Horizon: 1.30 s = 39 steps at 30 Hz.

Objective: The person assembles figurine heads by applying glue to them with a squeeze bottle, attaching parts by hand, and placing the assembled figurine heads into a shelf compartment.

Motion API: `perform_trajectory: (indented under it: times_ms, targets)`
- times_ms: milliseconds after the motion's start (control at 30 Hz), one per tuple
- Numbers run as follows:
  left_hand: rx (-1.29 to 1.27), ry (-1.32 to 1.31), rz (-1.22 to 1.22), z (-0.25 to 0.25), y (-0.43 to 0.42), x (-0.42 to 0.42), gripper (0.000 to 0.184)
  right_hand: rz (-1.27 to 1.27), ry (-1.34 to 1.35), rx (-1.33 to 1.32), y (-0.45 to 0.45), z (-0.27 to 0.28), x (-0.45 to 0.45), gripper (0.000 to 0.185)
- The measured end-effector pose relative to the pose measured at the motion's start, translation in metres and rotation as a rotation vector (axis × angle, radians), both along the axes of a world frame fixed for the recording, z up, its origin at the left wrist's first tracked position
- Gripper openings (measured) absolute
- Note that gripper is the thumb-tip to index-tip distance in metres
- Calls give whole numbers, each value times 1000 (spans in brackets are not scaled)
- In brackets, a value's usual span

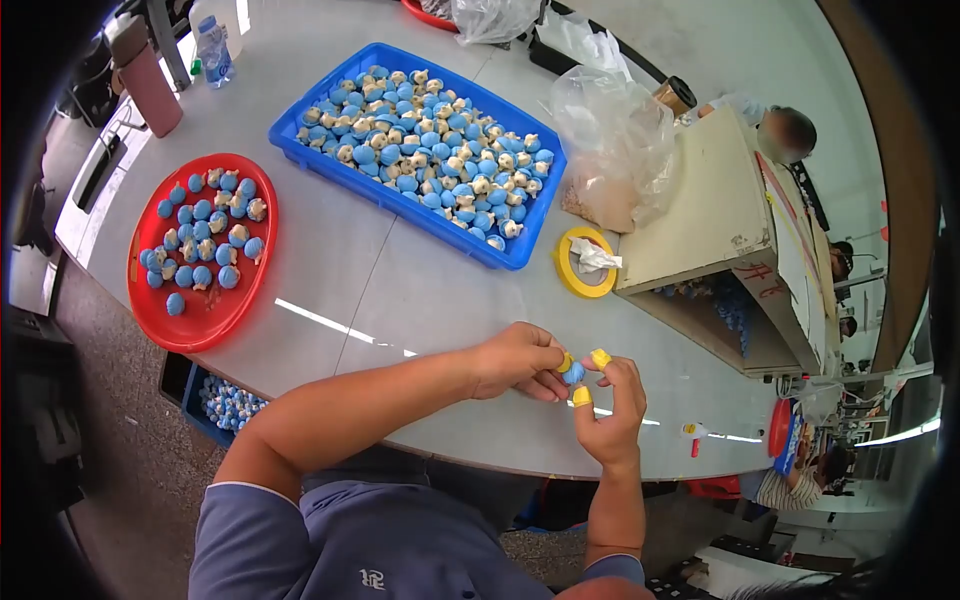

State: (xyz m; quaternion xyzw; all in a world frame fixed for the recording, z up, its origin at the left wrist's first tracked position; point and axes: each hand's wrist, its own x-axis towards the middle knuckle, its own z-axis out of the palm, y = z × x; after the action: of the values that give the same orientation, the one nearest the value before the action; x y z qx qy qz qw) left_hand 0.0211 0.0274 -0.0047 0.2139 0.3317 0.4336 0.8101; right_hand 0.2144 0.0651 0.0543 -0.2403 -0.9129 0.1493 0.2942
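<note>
My left hand [515,362] is closed on a small blue piece [573,373] above the grey table [400,290]. On the other side of that piece is my right hand [612,400], its thumb and forefinger apart, with yellow covers on the tips. The forefinger is close to the piece; whether it touches cannot be made out. Up and to the left, a blue tray [400,205] holds several blue-and-cream figures. More of these pieces lie spread in a round red tray [190,338] at the left.
A yellow tape roll [585,287] with crumpled tissue lies beyond my hands. Right of it stands an open-fronted box [700,200], beside a clear plastic bag [615,130]. A pink bottle [150,85] and a water bottle [214,52] stand back left. People [787,133] are at the right.
</note>
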Motion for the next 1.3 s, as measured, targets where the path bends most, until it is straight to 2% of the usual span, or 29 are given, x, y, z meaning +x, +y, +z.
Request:
perform_trajectory:
  times_ms: [267, 467, 567, 667, 1067, 1300]
  targets:
    - [-12, 39, 1, 6, -1, -1, 24, 47, -188, 321, 0, 5, -1, 43]
    - [2, 45, 44, -1, 0, 3, 22, 54, -190, 462, -6, -7, -1, 33]
    - [-22, 25, 79, -2, 0, 5, 12, 62, -173, 505, -4, -12, 0, 34]
    - [-15, 48, 92, -1, 1, 6, 12, 41, -169, 528, -6, -13, -1, 32]
    - [-20, 23, 50, 1, 0, 3, 18, -7, -60, 375, 0, -12, 0, 29]
    - [-5, -10, 4, 6, 1, -3, 22, -142, 248, -259, 12, -34, 14, 23]
